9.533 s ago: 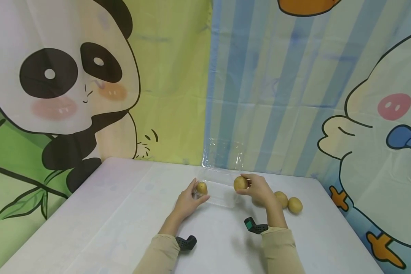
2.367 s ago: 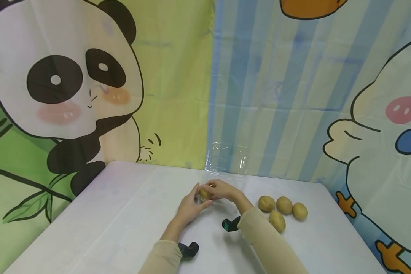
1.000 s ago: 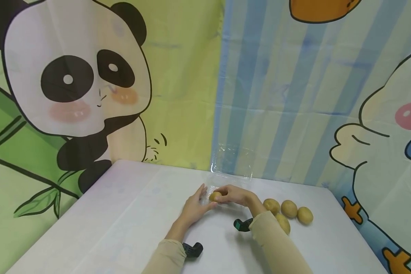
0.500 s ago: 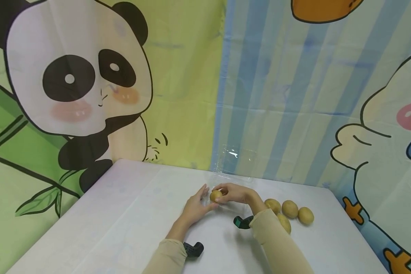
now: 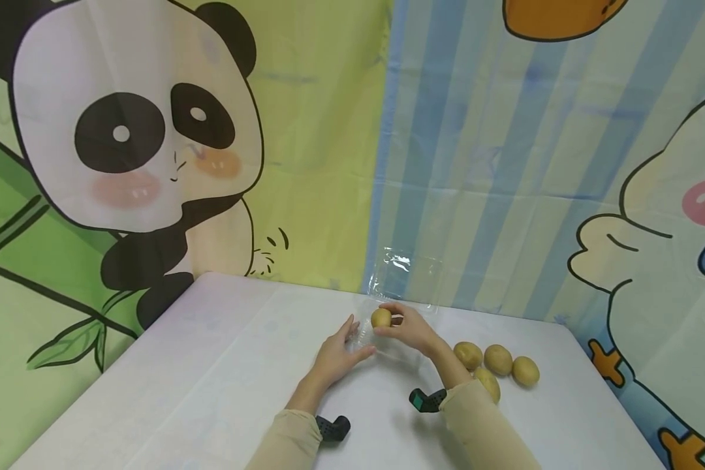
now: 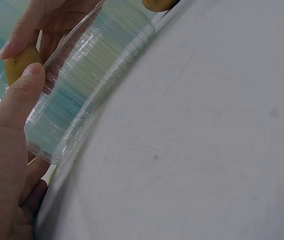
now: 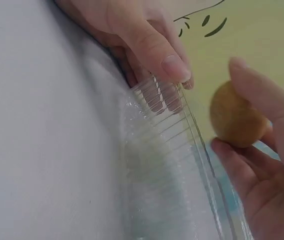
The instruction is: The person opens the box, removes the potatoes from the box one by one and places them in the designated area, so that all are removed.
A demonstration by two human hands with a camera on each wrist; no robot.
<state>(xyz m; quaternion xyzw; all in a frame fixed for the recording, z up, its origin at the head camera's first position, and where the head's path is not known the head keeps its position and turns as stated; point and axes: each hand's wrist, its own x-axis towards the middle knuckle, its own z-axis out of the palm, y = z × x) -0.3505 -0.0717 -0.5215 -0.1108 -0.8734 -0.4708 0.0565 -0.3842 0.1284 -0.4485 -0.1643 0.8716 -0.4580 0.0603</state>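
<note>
In the head view my right hand pinches a small round yellow potato between thumb and fingers, over a clear plastic clamshell container. The right wrist view shows that potato above the rim, apart from the ribbed wall. My left hand holds the container's left end, its thumb over the near rim and its fingers behind the end wall. The hinged lid stands raised at the back. Through the ribbed side in the left wrist view, no other potato shows inside.
Several potatoes lie grouped on the white table to the right of the container, one partly behind the right sleeve. A printed curtain hangs right behind the table's far edge.
My right hand has lifted the potato up and rightward from the container's left end. My left hand stays there. Since the oldest frame, the potato then in my right hand has joined those on the table.
</note>
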